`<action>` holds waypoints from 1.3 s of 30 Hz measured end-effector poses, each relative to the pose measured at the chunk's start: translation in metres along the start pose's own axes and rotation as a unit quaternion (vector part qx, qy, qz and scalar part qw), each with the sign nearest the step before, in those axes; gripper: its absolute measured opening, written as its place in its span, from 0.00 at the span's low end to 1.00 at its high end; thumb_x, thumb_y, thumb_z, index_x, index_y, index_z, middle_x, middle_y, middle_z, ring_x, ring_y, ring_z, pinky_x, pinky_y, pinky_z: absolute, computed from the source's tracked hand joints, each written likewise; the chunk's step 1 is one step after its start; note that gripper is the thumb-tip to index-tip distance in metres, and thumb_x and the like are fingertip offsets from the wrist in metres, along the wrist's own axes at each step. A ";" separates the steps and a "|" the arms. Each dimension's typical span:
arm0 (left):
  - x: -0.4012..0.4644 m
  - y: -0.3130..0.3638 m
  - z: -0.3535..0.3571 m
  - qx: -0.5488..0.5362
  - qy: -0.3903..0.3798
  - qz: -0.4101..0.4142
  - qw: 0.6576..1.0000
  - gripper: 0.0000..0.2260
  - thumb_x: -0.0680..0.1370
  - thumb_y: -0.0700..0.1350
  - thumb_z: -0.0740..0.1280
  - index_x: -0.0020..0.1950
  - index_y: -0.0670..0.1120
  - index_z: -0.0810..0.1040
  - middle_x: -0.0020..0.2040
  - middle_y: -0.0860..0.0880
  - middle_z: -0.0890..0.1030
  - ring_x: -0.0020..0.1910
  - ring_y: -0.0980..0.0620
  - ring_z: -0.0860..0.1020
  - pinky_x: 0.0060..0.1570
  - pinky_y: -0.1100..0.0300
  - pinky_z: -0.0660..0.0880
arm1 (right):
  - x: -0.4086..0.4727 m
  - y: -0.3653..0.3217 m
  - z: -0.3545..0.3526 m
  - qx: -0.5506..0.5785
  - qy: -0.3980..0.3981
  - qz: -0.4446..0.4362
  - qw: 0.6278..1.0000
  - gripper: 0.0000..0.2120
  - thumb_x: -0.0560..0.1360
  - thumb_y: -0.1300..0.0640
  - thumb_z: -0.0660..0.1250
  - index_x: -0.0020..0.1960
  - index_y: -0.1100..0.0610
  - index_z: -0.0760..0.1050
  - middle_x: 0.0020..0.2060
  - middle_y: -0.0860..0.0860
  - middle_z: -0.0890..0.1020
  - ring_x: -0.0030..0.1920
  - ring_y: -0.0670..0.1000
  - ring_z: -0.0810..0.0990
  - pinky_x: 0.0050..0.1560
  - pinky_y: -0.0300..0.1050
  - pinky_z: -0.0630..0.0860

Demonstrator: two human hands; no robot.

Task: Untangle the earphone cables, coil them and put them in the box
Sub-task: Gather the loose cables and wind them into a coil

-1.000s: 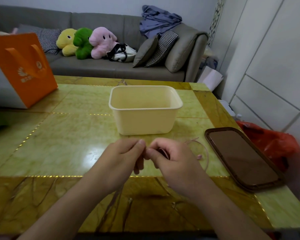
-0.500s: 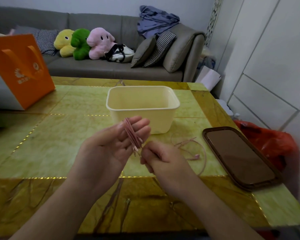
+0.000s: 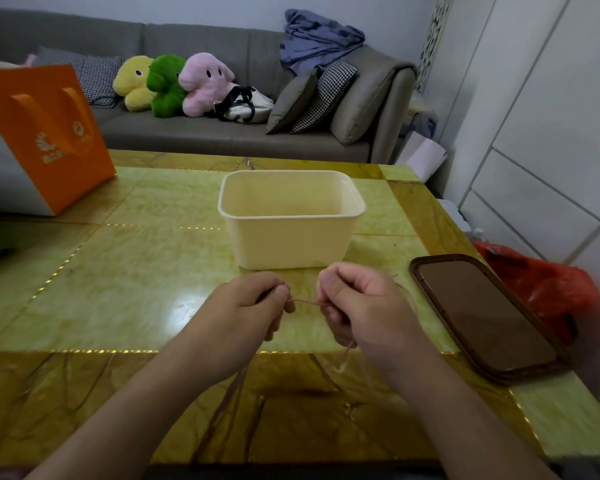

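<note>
1. Now the left hand (image 3: 246, 306) is closed, no longer spread with the coil across its fingers as half a second ago; the hands have drawn apart.
2. Both pinch the thin pink earphone cable (image 3: 305, 301), taut between them, just at 6 o'clock of the box (image 3: 291, 244).
3. The right hand (image 3: 357, 303) trails loose strands.
4. The glossy green-gold stone table (image 3: 136, 271) carries a cream plastic box, a dark tray (image 3: 482, 317) at 3 o'clock and an orange bag (image 3: 45, 133) at 10 o'clock.

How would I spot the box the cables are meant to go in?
Start at the green-and-gold table. In its middle, just beyond the two hands, stands the box: pale cream, open-topped, rounded corners. The orange bag is taller; the dark tray is flat.
</note>
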State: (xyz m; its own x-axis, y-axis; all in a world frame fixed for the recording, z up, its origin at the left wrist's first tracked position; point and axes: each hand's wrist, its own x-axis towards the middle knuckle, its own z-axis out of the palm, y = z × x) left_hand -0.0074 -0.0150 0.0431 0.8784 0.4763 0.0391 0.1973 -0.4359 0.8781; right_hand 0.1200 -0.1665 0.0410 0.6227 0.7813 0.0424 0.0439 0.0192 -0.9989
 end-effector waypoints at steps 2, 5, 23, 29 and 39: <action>0.000 0.002 -0.005 -0.030 -0.029 -0.007 0.999 0.16 0.80 0.55 0.62 0.40 0.49 0.83 0.31 0.49 0.77 0.36 0.47 0.79 0.50 0.41 0.79 | 0.002 -0.002 -0.004 0.032 0.022 -0.003 0.999 0.16 0.87 0.59 0.62 0.41 0.61 0.77 0.28 0.51 0.67 0.25 0.47 0.61 0.25 0.39 0.60; 0.001 0.005 -0.008 -0.121 -0.090 -0.019 0.988 0.19 0.85 0.48 0.64 0.42 0.37 0.82 0.30 0.44 0.70 0.31 0.46 0.70 0.48 0.49 0.83 | 0.005 -0.002 -0.009 0.043 0.044 -0.017 0.998 0.13 0.86 0.64 0.62 0.45 0.61 0.80 0.31 0.53 0.71 0.26 0.47 0.62 0.27 0.42 0.58; 0.002 0.008 -0.009 -0.380 0.061 0.009 0.923 0.14 0.83 0.37 0.60 0.64 0.35 0.80 0.56 0.38 0.87 0.57 0.42 0.86 0.57 0.55 0.83 | -0.007 0.019 0.028 -0.266 -0.031 -0.062 0.962 0.11 0.85 0.56 0.64 0.44 0.53 0.79 0.27 0.42 0.72 0.30 0.44 0.70 0.32 0.40 0.63; -0.002 0.009 0.000 -0.103 -0.058 -0.003 0.993 0.27 0.88 0.54 0.55 0.44 0.37 0.83 0.37 0.40 0.83 0.36 0.45 0.80 0.44 0.50 0.76 | -0.009 0.005 0.017 -0.238 -0.012 -0.121 0.964 0.12 0.84 0.57 0.67 0.42 0.53 0.78 0.32 0.45 0.82 0.36 0.47 0.81 0.39 0.50 0.77; -0.002 0.020 0.000 -0.508 -0.018 0.000 0.861 0.18 0.82 0.43 0.59 0.59 0.32 0.82 0.50 0.36 0.86 0.48 0.40 0.86 0.53 0.50 0.84 | 0.000 0.016 0.019 -0.258 0.005 -0.069 0.964 0.14 0.85 0.53 0.64 0.42 0.53 0.79 0.32 0.46 0.78 0.34 0.44 0.75 0.38 0.47 0.71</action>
State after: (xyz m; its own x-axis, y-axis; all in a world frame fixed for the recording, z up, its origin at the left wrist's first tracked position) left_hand -0.0054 -0.0242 0.0605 0.8952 0.4438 0.0404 -0.2690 0.4658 0.8430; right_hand 0.1061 -0.1548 0.0246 0.5904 0.7876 0.1765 0.5072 -0.1920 -0.8402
